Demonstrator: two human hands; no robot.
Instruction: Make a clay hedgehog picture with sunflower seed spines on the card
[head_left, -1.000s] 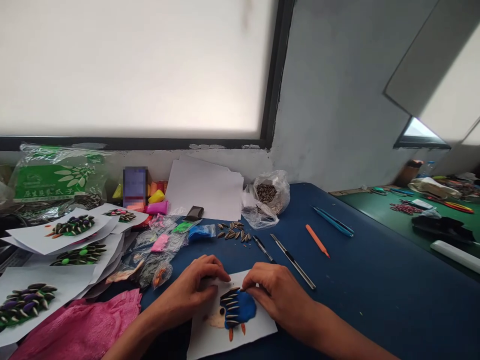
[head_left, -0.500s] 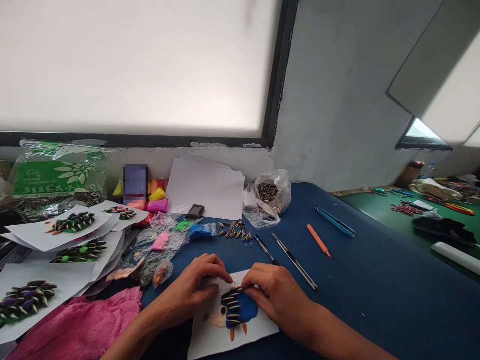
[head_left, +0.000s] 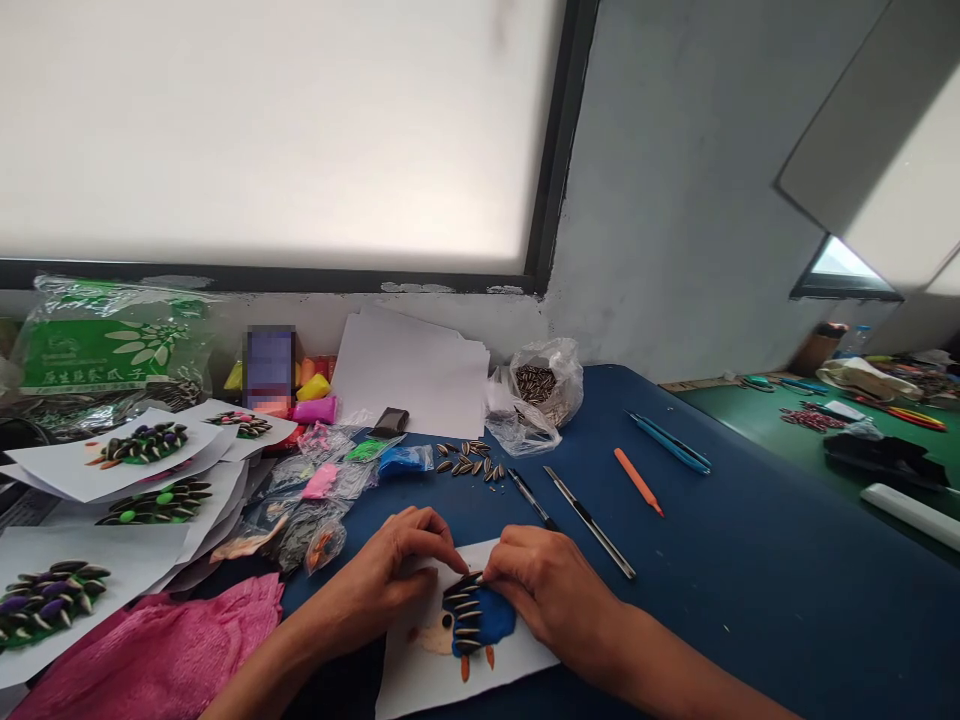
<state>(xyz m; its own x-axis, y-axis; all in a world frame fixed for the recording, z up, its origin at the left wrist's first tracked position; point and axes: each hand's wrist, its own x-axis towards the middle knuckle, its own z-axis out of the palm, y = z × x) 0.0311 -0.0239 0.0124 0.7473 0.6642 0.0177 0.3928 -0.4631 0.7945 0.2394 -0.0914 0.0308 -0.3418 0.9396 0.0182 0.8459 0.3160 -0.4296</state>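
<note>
A white paper sheet bears a hedgehog picture of blue clay with a beige face, a black eye and orange feet. Striped sunflower seeds stick out of the clay in a row on its left part. My right hand pinches a sunflower seed at the clay's top edge, its fingertips largely hiding it. Beside it, my left hand rests at the paper's upper left, the index fingertip close to that seed and the thumb apart from the index finger.
Loose seeds, a pen, a metallic utility knife, an orange marker and blue tweezers lie beyond my hands. Clay packets, finished seed pictures and a pink cloth are left. A bag of seeds stands behind.
My left index fingertip has moved slightly down toward the seed at the clay's top edge. The right hand stays pinched in nearly the same place.
</note>
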